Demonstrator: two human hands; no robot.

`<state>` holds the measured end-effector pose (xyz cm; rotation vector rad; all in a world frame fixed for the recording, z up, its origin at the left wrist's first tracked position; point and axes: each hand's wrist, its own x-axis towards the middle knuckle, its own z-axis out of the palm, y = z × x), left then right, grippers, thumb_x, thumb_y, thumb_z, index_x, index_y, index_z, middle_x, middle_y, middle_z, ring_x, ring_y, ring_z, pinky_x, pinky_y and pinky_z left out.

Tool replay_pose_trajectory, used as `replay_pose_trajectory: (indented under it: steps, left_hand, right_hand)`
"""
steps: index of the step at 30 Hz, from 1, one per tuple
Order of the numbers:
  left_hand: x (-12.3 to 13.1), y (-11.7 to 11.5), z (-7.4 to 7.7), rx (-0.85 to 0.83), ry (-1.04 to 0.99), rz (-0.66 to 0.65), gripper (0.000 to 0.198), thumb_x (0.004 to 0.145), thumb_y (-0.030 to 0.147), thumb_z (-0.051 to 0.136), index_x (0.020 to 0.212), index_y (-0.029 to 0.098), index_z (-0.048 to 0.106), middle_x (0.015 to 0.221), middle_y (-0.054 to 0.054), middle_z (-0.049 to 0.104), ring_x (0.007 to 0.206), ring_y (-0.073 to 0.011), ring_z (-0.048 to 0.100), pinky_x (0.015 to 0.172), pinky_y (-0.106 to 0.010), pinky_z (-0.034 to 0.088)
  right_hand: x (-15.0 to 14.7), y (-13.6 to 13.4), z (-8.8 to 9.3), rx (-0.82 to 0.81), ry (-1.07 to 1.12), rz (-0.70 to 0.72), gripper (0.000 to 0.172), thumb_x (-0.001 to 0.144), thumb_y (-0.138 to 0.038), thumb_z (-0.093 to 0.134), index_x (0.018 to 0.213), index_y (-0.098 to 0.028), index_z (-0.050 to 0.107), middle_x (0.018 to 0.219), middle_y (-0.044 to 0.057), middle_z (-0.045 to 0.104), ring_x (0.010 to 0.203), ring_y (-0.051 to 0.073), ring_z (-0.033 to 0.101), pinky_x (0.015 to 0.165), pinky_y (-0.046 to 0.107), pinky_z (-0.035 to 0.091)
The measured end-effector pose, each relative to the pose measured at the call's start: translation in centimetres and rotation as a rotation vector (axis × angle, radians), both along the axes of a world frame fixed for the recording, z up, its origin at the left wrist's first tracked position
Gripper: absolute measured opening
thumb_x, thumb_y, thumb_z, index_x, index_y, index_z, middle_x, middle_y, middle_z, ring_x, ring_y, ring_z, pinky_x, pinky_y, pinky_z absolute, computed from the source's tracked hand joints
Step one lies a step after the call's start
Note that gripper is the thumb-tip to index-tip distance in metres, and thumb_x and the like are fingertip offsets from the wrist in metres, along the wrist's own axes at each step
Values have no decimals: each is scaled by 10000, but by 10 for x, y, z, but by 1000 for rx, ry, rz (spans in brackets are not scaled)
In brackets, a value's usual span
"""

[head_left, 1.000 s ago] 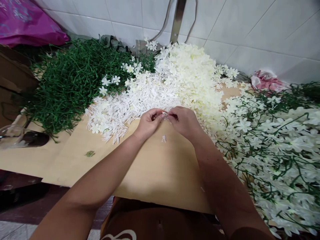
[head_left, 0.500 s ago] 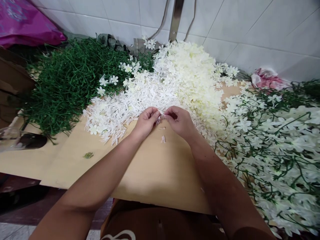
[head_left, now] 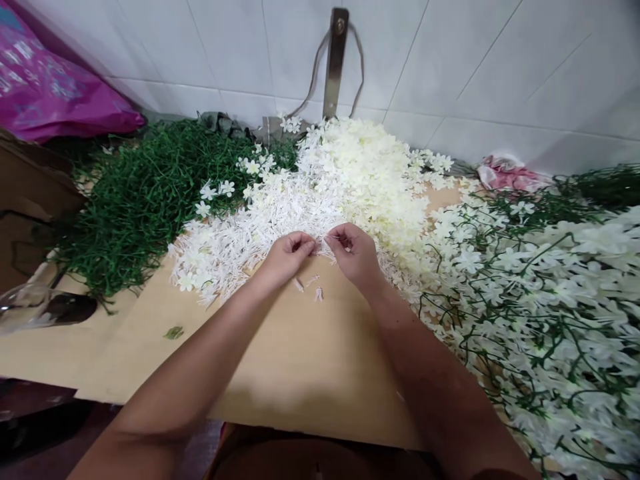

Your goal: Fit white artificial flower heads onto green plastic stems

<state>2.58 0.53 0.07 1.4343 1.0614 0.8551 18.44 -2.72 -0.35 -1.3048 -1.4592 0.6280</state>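
At the near edge of a heap of white artificial flower stamens (head_left: 300, 200), my two hands are close together but apart. My left hand (head_left: 290, 257) is closed in a pinch; what its fingertips hold is too small to make out. Thumb and forefinger of my right hand (head_left: 356, 257) pinch a thin white stamen piece, mostly hidden by the fingers. Below them, a few loose stamen pieces (head_left: 319, 294) lie on the cardboard (head_left: 300, 360). Pale yellow-white petals (head_left: 375, 173) are piled just behind and to the right.
Green plastic stems (head_left: 150, 187) form a heap at left, beside a clear cup (head_left: 30, 307) with something dark in it. White flowers on green stems (head_left: 550, 313) fill the right side. A pink bag (head_left: 75, 93) and a tiled wall (head_left: 450, 60) stand behind.
My hands have drawn slightly apart from the stamen piece they both held. Another small white piece now lies on the cardboard below my left hand. The head view has tilted up.
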Motion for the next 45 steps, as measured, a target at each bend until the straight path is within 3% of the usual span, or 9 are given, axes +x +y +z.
replay_pose_trajectory:
  steps: [5, 8, 11, 15, 18, 22, 29, 35, 45]
  left_hand:
    - [16, 44, 34, 517, 435, 130, 149, 829, 216, 575, 910, 173, 693, 902, -64, 631, 807, -187, 556, 775, -315, 405]
    - [46, 67, 49, 593, 566, 157, 228, 829, 184, 606, 1040, 169, 691, 1029, -107, 601, 920, -238, 572, 824, -349, 407]
    - [78, 81, 50, 703, 689, 95, 352, 811, 161, 649, 1163, 176, 658, 1151, -146, 581, 1084, -300, 545, 869, -374, 403]
    - [95, 92, 49, 789, 779, 62, 242, 874, 127, 530, 1025, 188, 709, 1099, -119, 655, 1039, -276, 599, 924, -413, 374]
    - [87, 95, 57, 647, 554, 167, 189, 895, 206, 528, 894, 173, 714, 950, -89, 707, 886, -224, 630, 854, -369, 412]
    - [62, 83, 65, 163, 85, 147, 166, 884, 213, 569, 766, 139, 660, 740, -45, 694, 573, -103, 551, 625, -247, 408]
    - [31, 28, 43, -450, -284, 44, 177, 851, 269, 672, 750, 124, 651, 650, -27, 688, 559, -80, 620, 548, -177, 412]
    - [24, 5, 26, -606, -360, 90, 258, 881, 270, 641, 675, 123, 594, 629, -44, 686, 574, -102, 639, 607, -206, 463]
    - [18, -2, 12, -665, -385, 23, 311, 943, 259, 487, 697, 121, 619, 622, -61, 687, 606, -126, 641, 651, -233, 469]
  right_hand:
    - [11, 3, 2, 89, 89, -32, 102, 799, -269, 589, 724, -216, 544, 820, 43, 580, 800, 163, 572, 648, 283, 487]
    - [12, 3, 4, 107, 121, -47, 100, 785, -247, 592, 710, -212, 537, 852, 53, 587, 825, 163, 585, 660, 281, 499]
    - [12, 4, 5, 134, 150, -60, 95, 776, -229, 584, 700, -208, 532, 845, 47, 602, 815, 155, 594, 662, 280, 502]
    - [14, 7, 2, 148, 181, -82, 102, 759, -246, 598, 687, -203, 539, 802, 30, 611, 759, 140, 590, 649, 280, 505]
    - [17, 10, 2, 148, 210, -81, 117, 764, -266, 606, 688, -202, 543, 772, 20, 605, 716, 128, 577, 633, 278, 507]
    - [17, 11, 4, 167, 243, -83, 113, 779, -259, 617, 705, -202, 553, 771, 14, 608, 715, 124, 581, 638, 278, 516]
    - [3, 4, 5, 285, 111, -61, 109, 782, -177, 601, 703, -213, 533, 846, 33, 604, 876, 165, 615, 761, 338, 554]
    - [-3, 3, -6, 235, -38, -94, 143, 754, -123, 594, 658, -212, 534, 857, 44, 591, 874, 179, 597, 770, 368, 552]
    - [-9, 1, -12, 141, -8, -60, 137, 771, -139, 615, 671, -198, 542, 882, 39, 566, 816, 151, 600, 688, 316, 563]
